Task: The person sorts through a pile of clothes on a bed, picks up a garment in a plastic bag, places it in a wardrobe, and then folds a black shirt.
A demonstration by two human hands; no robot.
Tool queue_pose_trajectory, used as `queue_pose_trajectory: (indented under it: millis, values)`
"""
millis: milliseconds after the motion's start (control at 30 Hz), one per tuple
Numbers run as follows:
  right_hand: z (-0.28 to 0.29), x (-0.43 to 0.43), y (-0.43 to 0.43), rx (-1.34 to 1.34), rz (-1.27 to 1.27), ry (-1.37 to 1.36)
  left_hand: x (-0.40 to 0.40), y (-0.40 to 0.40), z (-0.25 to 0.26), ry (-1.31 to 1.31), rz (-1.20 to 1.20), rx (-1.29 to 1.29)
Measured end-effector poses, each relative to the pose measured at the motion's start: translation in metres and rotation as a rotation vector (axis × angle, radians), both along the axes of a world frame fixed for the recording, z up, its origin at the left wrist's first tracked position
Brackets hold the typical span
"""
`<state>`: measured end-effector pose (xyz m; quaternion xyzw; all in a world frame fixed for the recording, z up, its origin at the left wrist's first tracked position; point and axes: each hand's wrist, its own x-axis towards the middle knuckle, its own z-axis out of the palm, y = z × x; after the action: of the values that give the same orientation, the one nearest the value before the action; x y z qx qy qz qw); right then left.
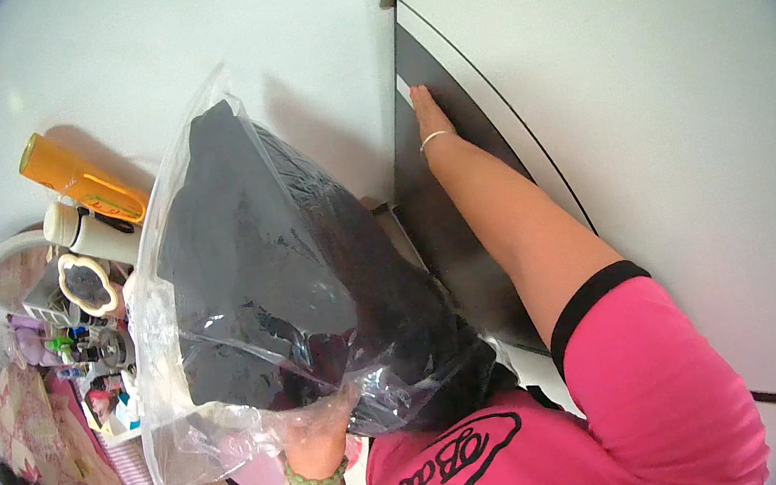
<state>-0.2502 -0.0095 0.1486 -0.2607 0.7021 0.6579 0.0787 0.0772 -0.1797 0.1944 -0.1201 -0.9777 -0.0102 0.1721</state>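
A large clear plastic bag with dark folded fabric in it fills the middle of the view. My left hand, with a green beaded bracelet on its wrist, grips the bag's lower part; the plastic partly covers the fingers. My right arm reaches up and away, and my right hand lies with its fingers extended against a dark cabinet panel, beside a short pale strip. Nothing shows in that hand. The bag hides part of the panel's lower left edge.
At left stand an orange cylindrical container, a white bottle, a flower-shaped mirror and several small items. Floral bedding lies at lower left. A pale wall rises behind the bag, and a white cabinet surface extends at right.
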Motion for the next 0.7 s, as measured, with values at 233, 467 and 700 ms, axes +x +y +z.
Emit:
queue_pose_trajectory:
  millis: [233, 467, 700]
  values:
    - [-0.055, -0.011, 0.022, -0.121, 0.007, 0.071, -0.024, -0.025, -0.003, 0.031, -0.080, 0.102]
    - [-0.035, 0.014, 0.013, -0.163, -0.058, -0.019, -0.031, -0.046, -0.009, -0.005, -0.121, 0.153]
    - [-0.012, -0.067, -0.016, -0.401, 0.091, 0.058, -0.028, -0.037, -0.021, 0.038, -0.137, 0.194]
